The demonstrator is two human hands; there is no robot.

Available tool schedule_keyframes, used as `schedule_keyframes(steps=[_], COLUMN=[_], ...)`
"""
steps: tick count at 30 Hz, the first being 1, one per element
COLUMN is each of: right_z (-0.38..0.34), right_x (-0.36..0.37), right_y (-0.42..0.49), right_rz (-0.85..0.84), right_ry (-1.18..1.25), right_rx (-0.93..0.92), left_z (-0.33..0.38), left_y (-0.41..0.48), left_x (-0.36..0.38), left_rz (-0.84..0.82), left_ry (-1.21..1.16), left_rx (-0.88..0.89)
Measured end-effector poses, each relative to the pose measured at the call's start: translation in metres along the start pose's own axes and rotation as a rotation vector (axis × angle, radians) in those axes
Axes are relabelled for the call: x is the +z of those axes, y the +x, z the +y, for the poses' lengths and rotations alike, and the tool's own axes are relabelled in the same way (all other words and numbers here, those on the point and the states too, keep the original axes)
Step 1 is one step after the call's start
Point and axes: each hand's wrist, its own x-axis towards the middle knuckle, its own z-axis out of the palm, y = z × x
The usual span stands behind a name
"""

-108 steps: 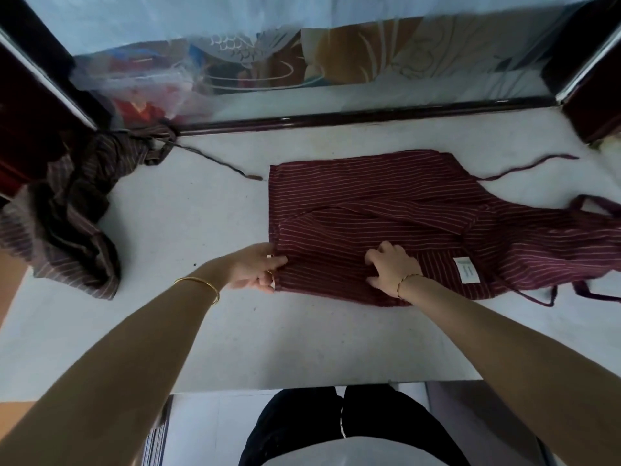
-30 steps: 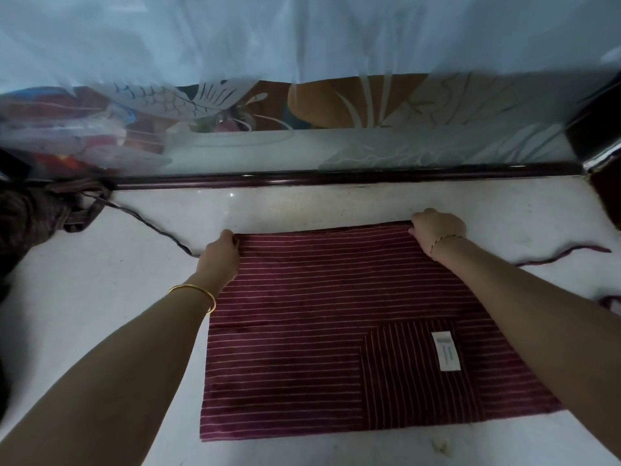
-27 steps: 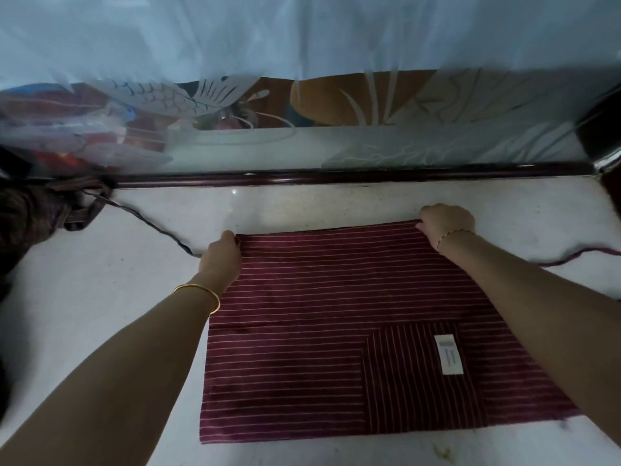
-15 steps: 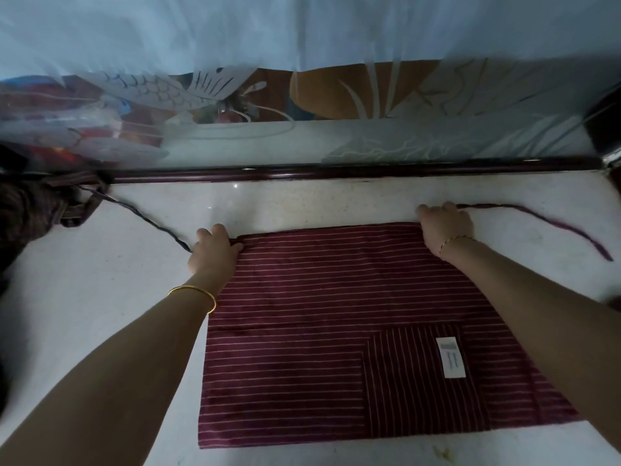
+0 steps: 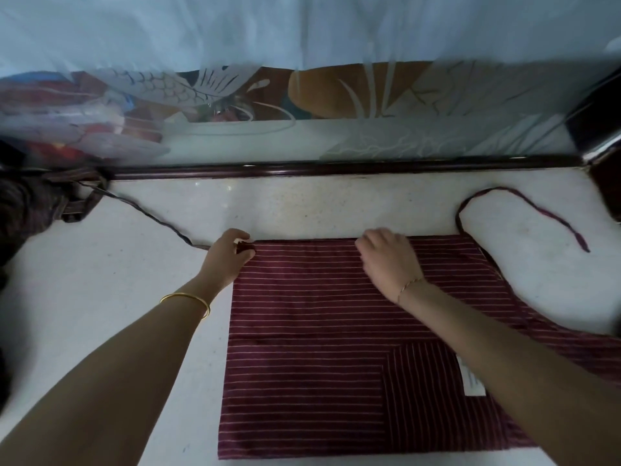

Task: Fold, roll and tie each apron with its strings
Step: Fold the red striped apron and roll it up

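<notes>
The maroon pinstriped cloth apron (image 5: 336,348) lies folded flat on the pale speckled counter (image 5: 117,280). The left hand (image 5: 226,257) pinches its far-left corner; the right hand (image 5: 389,260) presses the far edge, fingers curled — rolling seems about to begin, calling for an even, tight first turn towards the person.

Both forearms are bare, with no sleeves in view. The left hand (image 5: 225,260) has a plain, smooth gold bangle (image 5: 187,300) around its wrist. The right hand (image 5: 389,260) has a thin, fine-linked gold chain bracelet (image 5: 408,286) around its wrist.
</notes>
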Motion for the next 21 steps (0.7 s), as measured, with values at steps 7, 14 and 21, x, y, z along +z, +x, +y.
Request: schedule_keyframes(steps=[7,14,21], right_z=[-0.025,-0.024,-0.033], right_x=[0.043,0.047,0.047], right_y=[-0.024,-0.026,-0.035], right_rz=[0.067,-0.057,0.006], right_ry=[0.068,0.060,0.079], right_rx=[0.205,0.260,0.287], left_z=[-0.001,0.002,-0.001], left_y=[-0.003,0.000,0.006], left_x=[0.007,0.004,-0.007], left_rz=[0.110,0.146,0.164], left_ry=[-0.065,-0.117,0.352], left_rx=[0.018,-0.042,0.015])
